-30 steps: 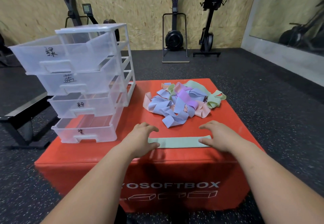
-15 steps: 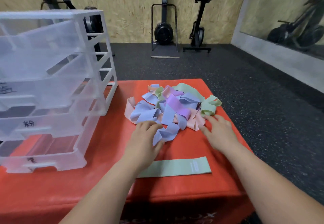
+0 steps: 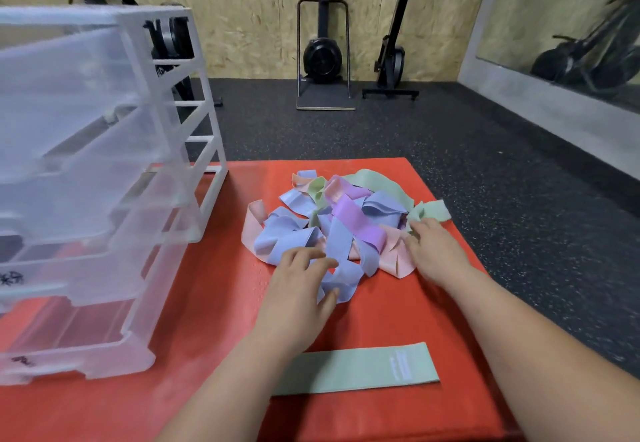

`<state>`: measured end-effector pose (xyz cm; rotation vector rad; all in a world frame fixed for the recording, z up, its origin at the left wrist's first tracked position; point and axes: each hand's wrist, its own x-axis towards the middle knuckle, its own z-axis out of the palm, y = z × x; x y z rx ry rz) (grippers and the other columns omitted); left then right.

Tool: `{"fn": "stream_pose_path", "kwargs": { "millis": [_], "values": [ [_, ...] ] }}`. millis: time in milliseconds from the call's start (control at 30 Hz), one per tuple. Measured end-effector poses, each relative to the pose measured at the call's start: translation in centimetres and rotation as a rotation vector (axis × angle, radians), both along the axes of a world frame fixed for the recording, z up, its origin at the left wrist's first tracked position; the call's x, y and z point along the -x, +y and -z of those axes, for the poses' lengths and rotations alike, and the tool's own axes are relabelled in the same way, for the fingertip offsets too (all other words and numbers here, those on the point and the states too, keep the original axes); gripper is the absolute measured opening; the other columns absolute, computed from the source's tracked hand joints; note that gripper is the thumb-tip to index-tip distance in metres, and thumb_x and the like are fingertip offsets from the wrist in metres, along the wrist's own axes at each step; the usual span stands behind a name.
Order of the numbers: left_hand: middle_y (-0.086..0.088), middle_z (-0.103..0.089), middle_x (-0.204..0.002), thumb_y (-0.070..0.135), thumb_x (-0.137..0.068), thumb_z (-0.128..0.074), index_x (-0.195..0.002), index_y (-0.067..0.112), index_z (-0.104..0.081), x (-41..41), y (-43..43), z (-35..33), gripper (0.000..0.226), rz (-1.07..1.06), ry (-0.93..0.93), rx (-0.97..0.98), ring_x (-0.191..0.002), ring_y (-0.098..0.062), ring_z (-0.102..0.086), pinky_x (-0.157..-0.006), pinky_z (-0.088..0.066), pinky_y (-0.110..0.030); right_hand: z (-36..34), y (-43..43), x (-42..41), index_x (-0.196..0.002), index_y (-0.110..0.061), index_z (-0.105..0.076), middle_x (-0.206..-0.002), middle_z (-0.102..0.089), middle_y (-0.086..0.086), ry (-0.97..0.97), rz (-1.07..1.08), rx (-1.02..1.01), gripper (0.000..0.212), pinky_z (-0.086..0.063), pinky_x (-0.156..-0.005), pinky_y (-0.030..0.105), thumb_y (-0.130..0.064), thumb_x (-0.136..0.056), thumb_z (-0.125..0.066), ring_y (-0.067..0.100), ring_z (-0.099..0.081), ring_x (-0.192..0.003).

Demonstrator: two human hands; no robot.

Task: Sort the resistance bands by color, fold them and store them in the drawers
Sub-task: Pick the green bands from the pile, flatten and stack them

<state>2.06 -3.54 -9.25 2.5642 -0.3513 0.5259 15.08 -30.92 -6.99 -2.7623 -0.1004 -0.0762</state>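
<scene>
mint band (image 3: 356,372) flat near left hand (image 3: 298,289), right hand (image 3: 433,251) on pile (image 3: 349,220)

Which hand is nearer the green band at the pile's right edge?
Right. Right hand touches the green band; left hand is across the pile, on a blue band.

Even indoor light, soft shadows — edges bow (wide lens), slight blur.

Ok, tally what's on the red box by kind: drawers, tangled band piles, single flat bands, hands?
Drawers: 4
Tangled band pile: 1
Flat green band: 1
Hands: 2, left hand and right hand
Total: 8
</scene>
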Motion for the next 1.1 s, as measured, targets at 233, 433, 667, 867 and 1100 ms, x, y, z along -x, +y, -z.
{"fn": "stream_pose_path", "kwargs": {
  "millis": [233, 433, 667, 867, 1100],
  "values": [
    [0.006, -0.059, -0.13, 0.041, -0.091, -0.056, -0.125, 0.029, -0.069, 3.2, 0.2, -1.7, 0.038, -0.031, -0.046, 0.129, -0.129, -0.021, -0.052, -0.106, -0.048, -0.042, -10.3, 1.3, 4.4, -0.133, -0.016, -0.068, -0.136, -0.064, -0.001, -0.429, -0.204, -0.318, 0.032, -0.046, -0.106, 0.034, -0.021, -0.102, -0.062, 0.018, -0.061, -0.121],
    [0.008, -0.06, -0.13, 0.043, -0.09, -0.059, -0.126, 0.028, -0.069, 6.3, 1.1, -2.3, 0.04, -0.118, 0.001, 0.184, -0.123, -0.019, -0.05, -0.106, -0.046, -0.038, -13.0, 2.4, 9.2, -0.105, -0.028, -0.081, -0.105, -0.076, -0.017, -0.35, -0.216, -0.509, 0.014, -0.052, -0.09, 0.025, -0.026, -0.094, -0.074, 0.003, -0.07, -0.099],
    [0.006, -0.062, -0.129, 0.035, -0.091, -0.073, -0.132, 0.028, -0.067, 7.9, 2.0, -1.7, 0.043, -0.157, 0.112, 0.1, -0.121, -0.022, -0.049, -0.105, -0.038, -0.028, -2.0, 1.7, 13.6, -0.116, -0.031, -0.076, -0.113, -0.077, -0.01, -0.021, -0.138, -0.37, 0.032, -0.057, -0.092, 0.033, -0.02, -0.086, -0.082, 0.002, -0.072, -0.091],
    [0.007, -0.064, -0.127, 0.032, -0.088, -0.074, -0.128, 0.028, -0.069, 6.8, 2.1, -1.3, 0.04, -0.159, 0.106, 0.106, -0.117, -0.023, -0.052, -0.1, -0.04, -0.028, -2.2, 1.7, 14.1, -0.102, -0.02, -0.079, -0.1, -0.078, -0.007, -0.079, -0.049, -0.729, 0.031, -0.055, -0.074, 0.013, 0.003, -0.082, -0.081, -0.003, -0.069, -0.074],
    [0.012, -0.063, -0.128, 0.038, -0.095, -0.074, -0.131, 0.032, -0.067, 4.9, -0.1, -2.5, 0.037, -0.06, 0.039, 0.242, -0.125, -0.013, -0.05, -0.104, -0.042, -0.028, -5.0, 2.5, 13.2, -0.12, -0.023, -0.065, -0.097, -0.077, 0.009, -0.15, -0.115, -1.057, 0.048, -0.06, -0.076, 0.031, 0.007, -0.086, -0.078, 0.018, -0.069, -0.08]
  ]
}}
